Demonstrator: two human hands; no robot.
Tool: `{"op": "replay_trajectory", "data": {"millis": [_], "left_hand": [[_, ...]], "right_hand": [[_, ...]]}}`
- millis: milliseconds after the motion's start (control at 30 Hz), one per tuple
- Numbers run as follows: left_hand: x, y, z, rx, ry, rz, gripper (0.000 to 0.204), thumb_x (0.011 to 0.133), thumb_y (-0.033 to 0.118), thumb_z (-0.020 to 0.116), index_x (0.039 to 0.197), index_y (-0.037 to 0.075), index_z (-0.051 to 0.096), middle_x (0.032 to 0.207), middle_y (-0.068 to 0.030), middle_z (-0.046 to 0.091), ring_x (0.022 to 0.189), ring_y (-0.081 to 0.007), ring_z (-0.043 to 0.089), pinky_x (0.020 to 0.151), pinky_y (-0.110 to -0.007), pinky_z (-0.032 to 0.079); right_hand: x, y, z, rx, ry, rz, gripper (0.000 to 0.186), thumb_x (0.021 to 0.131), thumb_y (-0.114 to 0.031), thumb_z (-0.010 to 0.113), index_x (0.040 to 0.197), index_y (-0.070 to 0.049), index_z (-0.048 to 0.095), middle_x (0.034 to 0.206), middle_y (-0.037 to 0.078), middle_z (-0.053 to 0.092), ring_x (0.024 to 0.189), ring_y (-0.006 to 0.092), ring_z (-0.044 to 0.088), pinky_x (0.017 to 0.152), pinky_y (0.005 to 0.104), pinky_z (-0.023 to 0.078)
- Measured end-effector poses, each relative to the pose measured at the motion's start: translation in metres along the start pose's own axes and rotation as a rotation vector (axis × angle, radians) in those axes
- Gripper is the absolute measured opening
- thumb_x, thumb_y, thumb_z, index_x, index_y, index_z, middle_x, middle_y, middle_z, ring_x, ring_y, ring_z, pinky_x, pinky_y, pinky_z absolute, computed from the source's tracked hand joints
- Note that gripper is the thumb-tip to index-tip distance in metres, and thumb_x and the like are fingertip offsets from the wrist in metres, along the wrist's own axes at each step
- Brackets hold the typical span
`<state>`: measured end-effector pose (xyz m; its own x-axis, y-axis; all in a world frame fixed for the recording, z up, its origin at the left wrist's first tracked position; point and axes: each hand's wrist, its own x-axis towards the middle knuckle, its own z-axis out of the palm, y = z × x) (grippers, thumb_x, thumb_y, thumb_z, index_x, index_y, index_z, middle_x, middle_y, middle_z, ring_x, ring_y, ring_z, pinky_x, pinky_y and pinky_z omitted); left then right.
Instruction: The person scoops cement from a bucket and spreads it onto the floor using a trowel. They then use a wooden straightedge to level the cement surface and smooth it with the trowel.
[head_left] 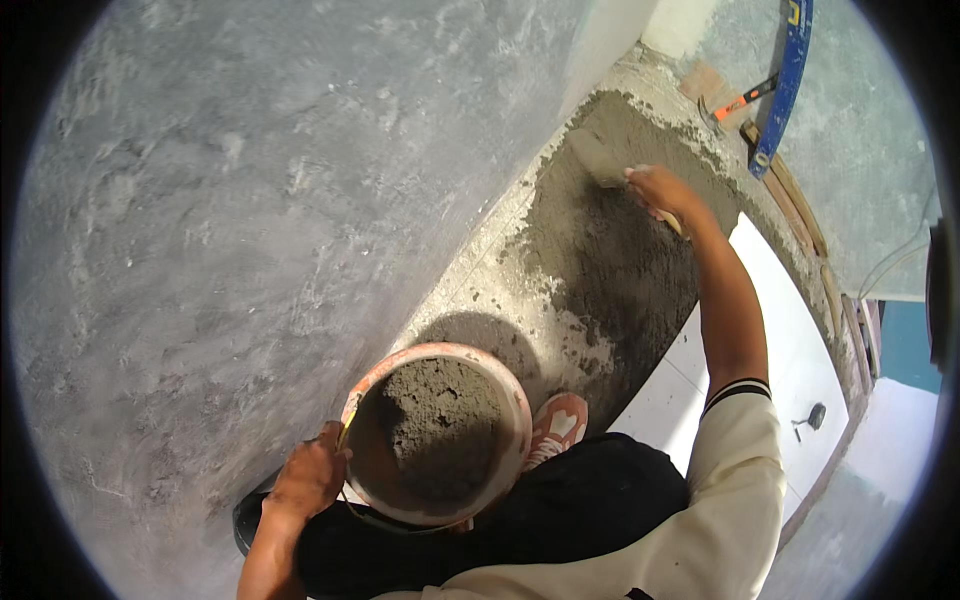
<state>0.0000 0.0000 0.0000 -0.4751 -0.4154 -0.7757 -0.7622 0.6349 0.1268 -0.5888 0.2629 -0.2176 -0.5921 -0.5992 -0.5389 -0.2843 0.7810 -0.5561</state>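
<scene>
Right grip [660, 192] wrapped around a trowel [600, 163], grey mortar [630, 255] beneath — left grip [308, 472] clasping a bucket [518, 420] at its side, hammer [745, 100] and blue level [786, 88] beyond the right grip.

Strong light from the lower left brings the white tiles [790, 310] close to glare to the right of the fingers [640, 182] of the right hand [664, 194], and deep shadow darkens the mortar [625, 250] just below them. Shade fills the bucket [519, 415] on the side nearest the left hand [308, 477]'s fingers. Beyond the right fingers, fisheye distortion bows the blue level [787, 85] before a black rim; the trowel blade [598, 158] beside them looks soft.
</scene>
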Motion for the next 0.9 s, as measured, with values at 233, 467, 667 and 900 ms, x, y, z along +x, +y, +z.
{"op": "replay_trajectory", "data": {"millis": [233,467,667,900], "left_hand": [[0.000,0.012,0.001,0.009,0.039,0.029,0.033,0.103,0.017,0.063,0.131,0.003,0.053,0.097,-0.0355,0.071,0.099,-0.0560,0.068,0.086,-0.063,0.053],[0.002,0.012,0.002,0.007,0.020,0.058,0.029,0.104,0.018,0.060,0.126,0.000,0.054,0.097,-0.0355,0.071,0.098,-0.0565,0.068,0.087,-0.062,0.052],[-0.004,0.001,0.005,-0.101,0.114,0.060,0.032,0.111,0.030,0.053,0.124,0.001,0.056,0.097,-0.0335,0.071,0.101,-0.0549,0.068,0.087,-0.062,0.050],[0.006,0.011,0.005,-0.299,0.008,0.036,0.038,0.113,0.040,0.052,0.122,0.004,0.058,0.089,-0.0262,0.072,0.094,-0.0482,0.072,0.084,-0.053,0.053]], "right_hand": [[-0.083,-0.030,0.106,-0.328,0.087,-0.144,0.051,0.114,-0.038,0.041,0.113,0.005,0.067,0.105,0.032,0.071,0.106,0.0532,0.068,0.096,0.0598,0.053],[-0.112,0.013,0.099,-0.181,0.230,-0.008,0.052,0.113,-0.043,0.046,0.113,0.005,0.067,0.105,0.031,0.073,0.103,0.0550,0.068,0.094,0.0598,0.052],[-0.101,-0.001,0.088,0.215,0.195,-0.030,0.051,0.112,-0.046,0.049,0.106,0.002,0.065,0.088,0.017,0.069,0.075,0.0357,0.068,0.070,0.0488,0.053],[-0.028,0.014,0.039,0.113,0.272,0.004,0.049,0.112,-0.042,0.047,0.104,0.002,0.065,0.089,0.017,0.070,0.076,0.0357,0.068,0.073,0.0480,0.055]]}}
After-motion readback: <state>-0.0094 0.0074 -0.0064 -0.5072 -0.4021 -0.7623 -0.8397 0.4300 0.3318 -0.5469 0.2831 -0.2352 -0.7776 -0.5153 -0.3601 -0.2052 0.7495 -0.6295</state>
